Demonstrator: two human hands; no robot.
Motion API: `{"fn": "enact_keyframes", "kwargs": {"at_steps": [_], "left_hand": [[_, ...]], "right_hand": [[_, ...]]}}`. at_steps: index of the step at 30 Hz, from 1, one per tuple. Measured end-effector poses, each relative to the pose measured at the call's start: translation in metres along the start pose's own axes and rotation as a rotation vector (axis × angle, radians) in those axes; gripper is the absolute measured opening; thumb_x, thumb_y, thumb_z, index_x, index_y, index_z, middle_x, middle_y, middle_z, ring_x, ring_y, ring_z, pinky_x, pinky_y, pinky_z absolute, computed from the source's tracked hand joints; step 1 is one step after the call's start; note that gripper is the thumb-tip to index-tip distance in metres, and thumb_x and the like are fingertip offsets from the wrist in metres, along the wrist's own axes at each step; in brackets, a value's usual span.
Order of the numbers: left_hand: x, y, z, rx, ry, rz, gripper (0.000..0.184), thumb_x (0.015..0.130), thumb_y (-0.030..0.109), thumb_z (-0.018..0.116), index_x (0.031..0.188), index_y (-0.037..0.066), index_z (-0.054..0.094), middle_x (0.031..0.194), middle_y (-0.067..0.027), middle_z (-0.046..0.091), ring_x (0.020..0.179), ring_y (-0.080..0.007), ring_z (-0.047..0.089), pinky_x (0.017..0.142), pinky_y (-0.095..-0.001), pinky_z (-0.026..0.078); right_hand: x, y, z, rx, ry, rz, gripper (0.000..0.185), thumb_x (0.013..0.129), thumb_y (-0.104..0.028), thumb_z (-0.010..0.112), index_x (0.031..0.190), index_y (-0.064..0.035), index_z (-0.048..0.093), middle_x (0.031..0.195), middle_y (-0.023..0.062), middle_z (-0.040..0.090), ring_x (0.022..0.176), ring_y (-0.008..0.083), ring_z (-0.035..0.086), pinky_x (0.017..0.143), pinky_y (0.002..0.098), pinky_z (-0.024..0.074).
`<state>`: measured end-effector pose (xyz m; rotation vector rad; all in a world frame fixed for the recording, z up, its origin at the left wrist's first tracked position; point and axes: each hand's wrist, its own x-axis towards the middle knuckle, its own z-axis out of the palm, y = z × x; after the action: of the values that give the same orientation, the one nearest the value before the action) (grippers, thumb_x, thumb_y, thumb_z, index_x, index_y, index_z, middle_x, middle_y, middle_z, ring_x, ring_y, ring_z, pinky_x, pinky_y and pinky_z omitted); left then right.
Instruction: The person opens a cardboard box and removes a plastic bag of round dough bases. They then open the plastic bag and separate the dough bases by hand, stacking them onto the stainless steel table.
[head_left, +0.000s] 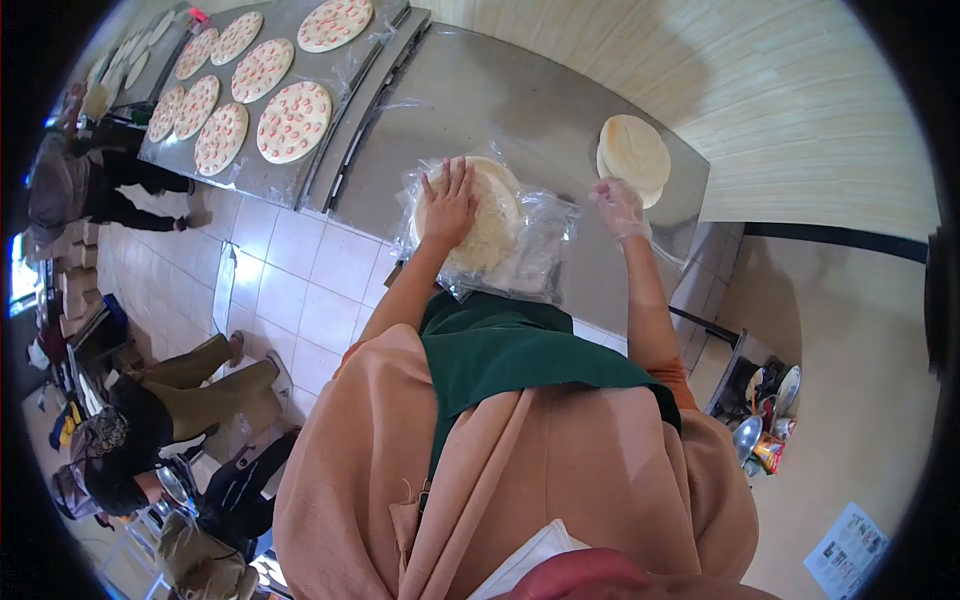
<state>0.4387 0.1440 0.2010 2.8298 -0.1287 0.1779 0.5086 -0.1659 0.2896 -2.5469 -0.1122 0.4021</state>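
My left hand (451, 212) is bare and lies palm down, fingers spread, over a round pale dough base (506, 180). Clear plastic bags (545, 240) surround this base, with pale crumbly shreds (482, 245) beside my wrist. My right hand (620, 210), in a clear plastic glove, is closed at the near edge of a small stack of flat dough bases (637, 152). Its fingers are curled, and whatever is between them is hidden. The stack sits slightly askew near the right end of the metal table (500, 90).
Several round bases with pinkish pieces (293, 122) lie on the adjoining metal table (245, 185) at left. A wall (800, 110) runs along the far side. Other people (160, 420) are on the left. Utensils and packets (765, 430) sit low at right.
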Motion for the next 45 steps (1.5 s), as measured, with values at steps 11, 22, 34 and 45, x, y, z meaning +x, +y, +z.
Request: {"fn": "enact_keyframes", "kwargs": {"at_steps": [11,22,34,45], "left_hand": [[-0.053,0.017,-0.002,-0.152,0.036,-0.086,0.06,0.09,0.022,0.05,0.146,0.009,0.033,0.158,-0.0133,0.018,0.147,-0.0354,0.008,0.112,-0.0637,-0.005],[-0.028,0.1,-0.036,-0.777,-0.301,-0.143,0.024,0.084,0.019,0.07,0.103,0.006,0.065,0.099,-0.0102,0.066,0.083,-0.0206,0.061,0.08,-0.0381,0.046],[-0.022,0.105,-0.081,-0.835,-0.145,-0.193,0.016,0.084,0.019,0.07,0.087,0.005,0.065,0.071,-0.0043,0.064,0.059,-0.0131,0.056,0.056,-0.0298,0.044],[-0.027,0.044,-0.055,-0.38,0.421,-0.208,0.03,0.08,0.022,0.069,0.105,0.005,0.063,0.09,-0.0132,0.066,0.083,-0.033,0.062,0.087,-0.0476,0.043]], "right_hand": [[-0.033,-0.052,0.13,-0.242,-0.269,0.146,0.063,0.082,-0.058,0.057,0.095,0.0035,0.069,0.09,0.0235,0.069,0.087,0.0341,0.069,0.08,0.0418,0.0539],[-0.081,-0.006,0.043,0.784,-0.289,0.154,0.026,0.087,-0.03,0.067,0.096,-0.0057,0.073,0.084,0.0038,0.071,0.076,0.011,0.063,0.071,0.0268,0.0501],[-0.077,-0.03,0.046,0.334,-0.112,-0.049,0.029,0.09,-0.031,0.06,0.097,-0.0033,0.067,0.084,0.0133,0.068,0.081,0.0245,0.065,0.076,0.036,0.0505],[-0.003,-0.034,0.155,0.354,-0.043,-0.068,0.035,0.084,-0.029,0.068,0.106,-0.0016,0.063,0.097,0.0099,0.066,0.087,0.0212,0.062,0.078,0.0363,0.0515]]}}
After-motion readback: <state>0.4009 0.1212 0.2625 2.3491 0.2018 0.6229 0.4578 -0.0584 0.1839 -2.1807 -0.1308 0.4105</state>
